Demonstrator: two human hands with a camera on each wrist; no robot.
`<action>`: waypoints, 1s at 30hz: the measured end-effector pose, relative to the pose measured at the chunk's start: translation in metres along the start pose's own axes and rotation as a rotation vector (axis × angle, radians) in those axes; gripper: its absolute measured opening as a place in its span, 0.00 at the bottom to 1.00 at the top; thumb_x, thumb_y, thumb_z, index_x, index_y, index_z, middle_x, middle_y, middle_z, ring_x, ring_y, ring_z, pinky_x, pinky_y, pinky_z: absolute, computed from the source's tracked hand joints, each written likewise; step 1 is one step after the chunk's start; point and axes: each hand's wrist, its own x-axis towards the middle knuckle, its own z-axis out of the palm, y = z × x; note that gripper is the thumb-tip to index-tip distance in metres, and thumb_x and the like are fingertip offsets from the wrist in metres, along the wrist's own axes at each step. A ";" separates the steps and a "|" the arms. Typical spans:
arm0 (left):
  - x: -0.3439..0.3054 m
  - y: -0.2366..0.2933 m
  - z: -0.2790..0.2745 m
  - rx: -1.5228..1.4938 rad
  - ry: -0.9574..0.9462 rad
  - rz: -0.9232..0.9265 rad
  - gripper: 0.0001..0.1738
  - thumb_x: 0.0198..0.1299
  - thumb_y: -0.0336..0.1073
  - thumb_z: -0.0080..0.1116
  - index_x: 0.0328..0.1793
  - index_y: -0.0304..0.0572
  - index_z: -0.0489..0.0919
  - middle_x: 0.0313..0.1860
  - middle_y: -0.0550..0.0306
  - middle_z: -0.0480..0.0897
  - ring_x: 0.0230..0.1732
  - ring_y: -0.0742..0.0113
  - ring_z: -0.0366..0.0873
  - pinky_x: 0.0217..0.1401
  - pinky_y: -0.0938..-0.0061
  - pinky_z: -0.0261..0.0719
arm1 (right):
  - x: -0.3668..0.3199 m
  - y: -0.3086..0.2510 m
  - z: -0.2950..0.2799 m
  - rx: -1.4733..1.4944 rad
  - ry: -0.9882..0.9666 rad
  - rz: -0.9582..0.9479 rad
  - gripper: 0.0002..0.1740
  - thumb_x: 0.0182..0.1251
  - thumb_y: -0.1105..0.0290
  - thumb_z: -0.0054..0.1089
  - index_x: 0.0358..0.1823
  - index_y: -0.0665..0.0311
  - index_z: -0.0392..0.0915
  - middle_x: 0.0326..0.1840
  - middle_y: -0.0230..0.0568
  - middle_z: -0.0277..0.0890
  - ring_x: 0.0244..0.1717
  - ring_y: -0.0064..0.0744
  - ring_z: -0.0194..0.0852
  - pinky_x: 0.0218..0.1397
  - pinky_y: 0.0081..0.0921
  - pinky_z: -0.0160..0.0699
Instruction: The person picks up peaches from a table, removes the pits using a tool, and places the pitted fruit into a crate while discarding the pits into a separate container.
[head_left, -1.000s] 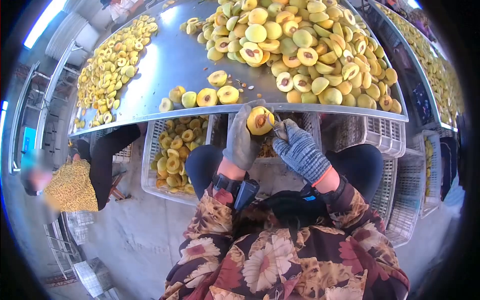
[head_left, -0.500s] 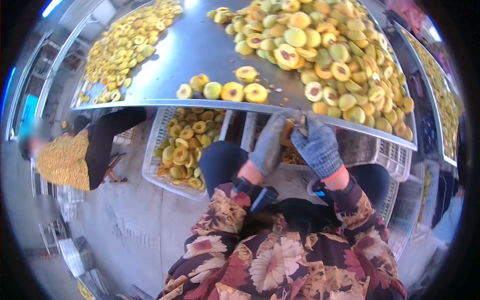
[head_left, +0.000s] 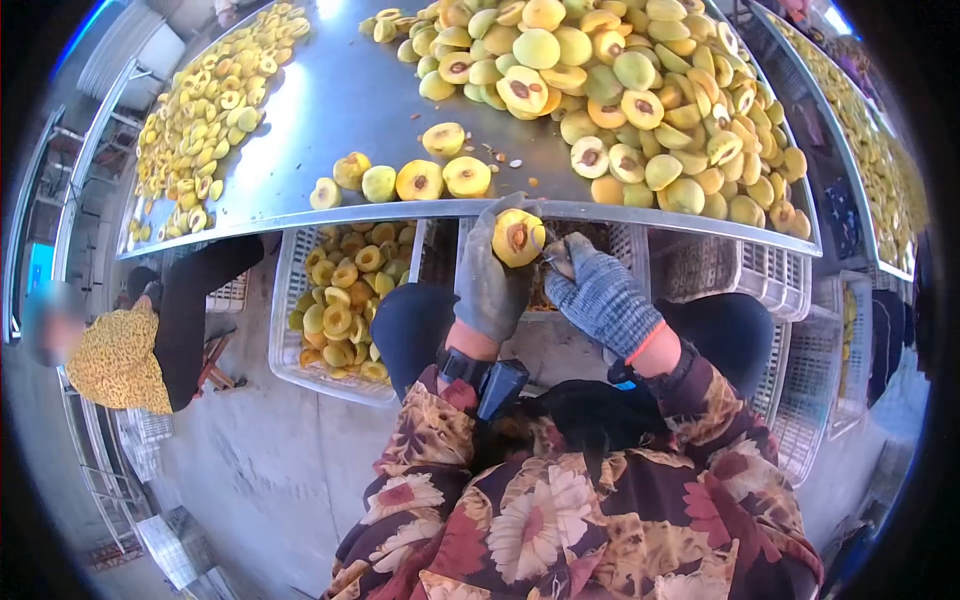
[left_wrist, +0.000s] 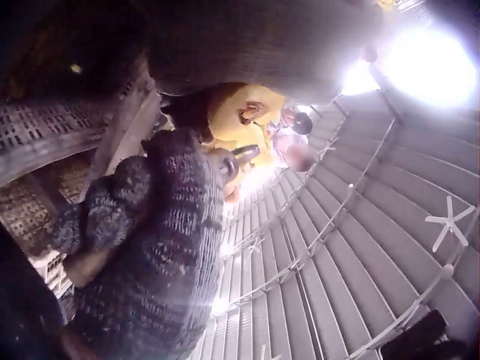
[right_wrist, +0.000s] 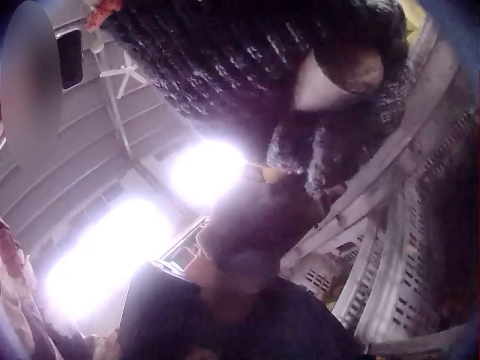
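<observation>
So there's a cut yellow fruit (head_left: 519, 238) with the brown pit in it, held up right by the near edge of the metal worktop (head_left: 270, 170). The gloved left hand (head_left: 488, 290) has its fingers clamped on it. Right hand (head_left: 605, 300), in a grey knit glove, has its fingers curled round a small metal tool (left_wrist: 244, 154), tip just beside the fruit; can't tell if they touch. A few pieces (head_left: 419, 181) sit along the worktop edge, big pile (head_left: 650, 120) further right, plus a white crate (head_left: 287, 300) of halves below.
</observation>
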 end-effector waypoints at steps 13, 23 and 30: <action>-0.011 -0.007 0.015 -0.582 0.066 -0.286 0.13 0.59 0.30 0.56 0.50 0.37 0.72 0.43 0.55 0.78 0.43 0.68 0.76 0.49 0.74 0.74 | 0.007 -0.001 0.009 0.021 -0.182 0.043 0.29 0.60 0.58 0.57 0.57 0.70 0.65 0.41 0.64 0.77 0.44 0.59 0.76 0.48 0.46 0.75; -0.013 -0.036 0.017 -0.568 0.124 -0.263 0.15 0.69 0.41 0.38 0.41 0.38 0.72 0.35 0.55 0.80 0.36 0.70 0.76 0.43 0.77 0.75 | 0.005 -0.008 0.013 0.000 -0.313 0.065 0.27 0.58 0.60 0.58 0.53 0.73 0.68 0.43 0.63 0.76 0.46 0.59 0.76 0.49 0.44 0.76; -0.014 -0.025 0.021 -0.699 0.172 -0.450 0.29 0.73 0.53 0.26 0.39 0.38 0.73 0.32 0.54 0.80 0.32 0.69 0.77 0.41 0.77 0.76 | 0.006 0.002 0.029 0.307 -0.330 0.118 0.25 0.57 0.57 0.58 0.46 0.73 0.73 0.39 0.64 0.76 0.45 0.60 0.76 0.48 0.44 0.76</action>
